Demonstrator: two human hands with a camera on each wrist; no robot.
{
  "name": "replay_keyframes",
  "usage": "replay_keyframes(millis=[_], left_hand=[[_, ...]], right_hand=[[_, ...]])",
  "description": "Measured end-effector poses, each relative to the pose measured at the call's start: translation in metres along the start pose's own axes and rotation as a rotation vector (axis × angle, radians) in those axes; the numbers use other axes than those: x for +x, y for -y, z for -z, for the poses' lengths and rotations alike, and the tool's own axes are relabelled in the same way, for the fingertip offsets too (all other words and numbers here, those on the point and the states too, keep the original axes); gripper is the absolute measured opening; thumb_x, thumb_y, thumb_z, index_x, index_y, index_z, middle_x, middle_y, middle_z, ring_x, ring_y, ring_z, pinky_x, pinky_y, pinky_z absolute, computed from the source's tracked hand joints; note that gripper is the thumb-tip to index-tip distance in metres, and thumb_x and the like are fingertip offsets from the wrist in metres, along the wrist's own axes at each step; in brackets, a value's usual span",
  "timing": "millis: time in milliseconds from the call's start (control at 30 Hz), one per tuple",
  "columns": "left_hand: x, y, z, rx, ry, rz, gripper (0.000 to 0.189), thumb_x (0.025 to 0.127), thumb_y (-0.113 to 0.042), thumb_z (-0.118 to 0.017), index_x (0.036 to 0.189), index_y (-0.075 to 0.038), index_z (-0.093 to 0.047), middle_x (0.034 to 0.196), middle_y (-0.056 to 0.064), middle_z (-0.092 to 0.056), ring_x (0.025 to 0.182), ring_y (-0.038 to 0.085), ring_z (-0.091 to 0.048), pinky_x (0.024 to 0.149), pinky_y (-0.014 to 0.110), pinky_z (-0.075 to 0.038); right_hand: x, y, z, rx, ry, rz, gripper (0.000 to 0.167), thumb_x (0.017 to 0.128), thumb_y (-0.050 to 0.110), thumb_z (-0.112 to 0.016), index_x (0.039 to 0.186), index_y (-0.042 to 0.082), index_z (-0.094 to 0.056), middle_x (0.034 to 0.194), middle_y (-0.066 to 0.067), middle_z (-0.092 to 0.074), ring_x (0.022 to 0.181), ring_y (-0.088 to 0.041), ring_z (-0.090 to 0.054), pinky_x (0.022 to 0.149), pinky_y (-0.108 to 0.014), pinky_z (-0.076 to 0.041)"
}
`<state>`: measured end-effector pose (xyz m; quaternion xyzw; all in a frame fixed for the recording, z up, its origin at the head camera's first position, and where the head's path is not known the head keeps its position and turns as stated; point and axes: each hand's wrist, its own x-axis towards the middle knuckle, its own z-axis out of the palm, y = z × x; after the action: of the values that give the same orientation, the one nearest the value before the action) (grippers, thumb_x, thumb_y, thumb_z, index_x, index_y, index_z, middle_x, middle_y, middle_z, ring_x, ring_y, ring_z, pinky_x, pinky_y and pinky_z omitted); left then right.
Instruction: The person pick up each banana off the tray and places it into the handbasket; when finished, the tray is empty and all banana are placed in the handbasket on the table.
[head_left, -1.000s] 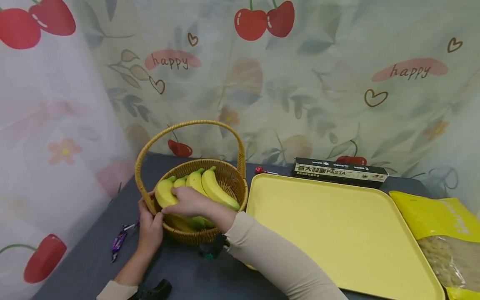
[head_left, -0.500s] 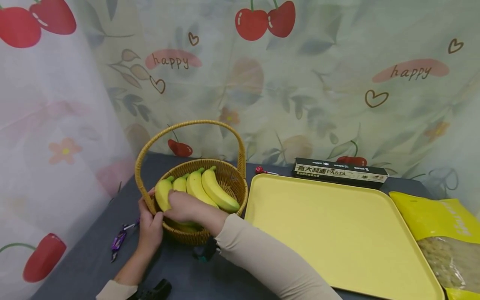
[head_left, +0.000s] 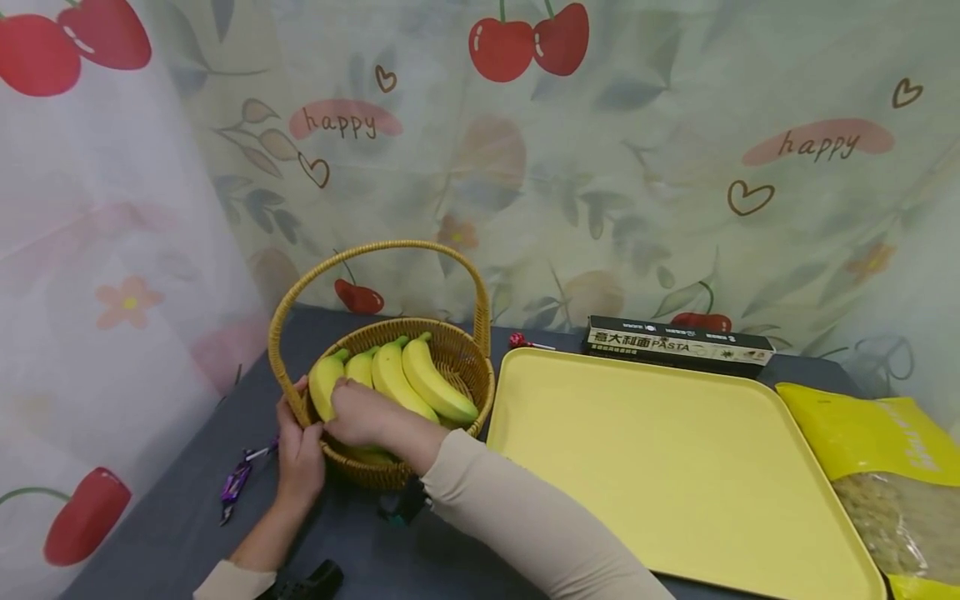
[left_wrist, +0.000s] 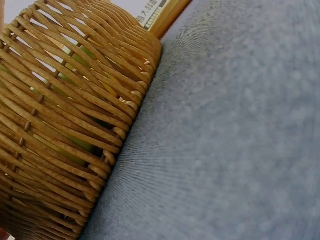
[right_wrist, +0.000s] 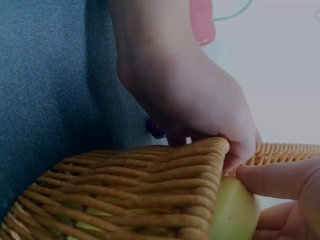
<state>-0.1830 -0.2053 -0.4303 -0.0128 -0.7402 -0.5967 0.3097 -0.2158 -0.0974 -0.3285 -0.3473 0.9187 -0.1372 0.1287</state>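
Note:
A woven wicker basket [head_left: 378, 477] with a tall arched handle holds several yellow bananas [head_left: 435, 385], their greenish stems toward the back. My left hand [head_left: 300, 467] grips the basket's left rim by the foot of the handle, thumb over the edge. Reaching inside, my right hand [head_left: 363, 414] has its fingers curled at the leftmost banana [head_left: 324, 385]. In the right wrist view, its thumb presses the end of a banana [right_wrist: 234, 210] just inside the rim, with fingers on the other side. The left wrist view shows the basket's woven side [left_wrist: 65, 115] against the cloth.
A yellow tray [head_left: 652, 467] lies right of the basket. Behind it are a black pasta box [head_left: 678, 346] and a red-wrapped lollipop [head_left: 519, 340]. At far right lies a yellow bag of pasta [head_left: 877, 467]. A purple-wrapped candy [head_left: 237, 483] lies left of my left hand.
My right hand has shifted slightly left and lower into the basket, its fingers curling further in around the leftmost banana. The left hand keeps its grip on the rim.

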Motion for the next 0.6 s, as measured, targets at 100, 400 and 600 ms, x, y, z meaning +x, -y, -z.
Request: replay_keyframes(millis=[100,400,600], left_hand=[[-0.0003,0.0006,0.0001,-0.005,-0.005,-0.012,0.052,0.087,0.010,-0.033,0.138,0.001,-0.029,0.141,0.017,-0.036,0.117,-0.004,-0.038,0.093,0.004,-0.030],[-0.0030,0.0019,0.0007,-0.002,-0.003,-0.050,0.047,0.091,0.005,-0.034,0.138,0.002,-0.028,0.143,0.018,-0.034,0.123,-0.002,-0.035,0.097,0.005,-0.027],[-0.0044,0.0024,0.0007,-0.029,0.002,-0.097,0.042,0.097,-0.003,-0.034,0.137,0.006,-0.027,0.141,0.022,-0.034,0.123,-0.005,-0.035,0.098,0.006,-0.026]], right_hand=[[0.0012,0.0009,-0.0005,-0.016,0.013,-0.021,0.056,0.094,0.027,-0.051,0.140,-0.002,-0.037,0.145,-0.010,-0.040,0.126,-0.012,-0.045,0.102,-0.020,-0.036],[0.0044,0.0017,-0.0037,-0.034,0.009,-0.084,0.065,0.095,0.031,-0.048,0.145,-0.003,-0.024,0.148,-0.010,-0.035,0.132,-0.011,-0.038,0.105,-0.020,-0.033],[0.0042,0.0075,-0.0064,-0.091,0.017,-0.109,0.061,0.097,0.033,-0.042,0.145,0.000,-0.025,0.149,-0.010,-0.032,0.133,-0.012,-0.036,0.104,-0.021,-0.035]])
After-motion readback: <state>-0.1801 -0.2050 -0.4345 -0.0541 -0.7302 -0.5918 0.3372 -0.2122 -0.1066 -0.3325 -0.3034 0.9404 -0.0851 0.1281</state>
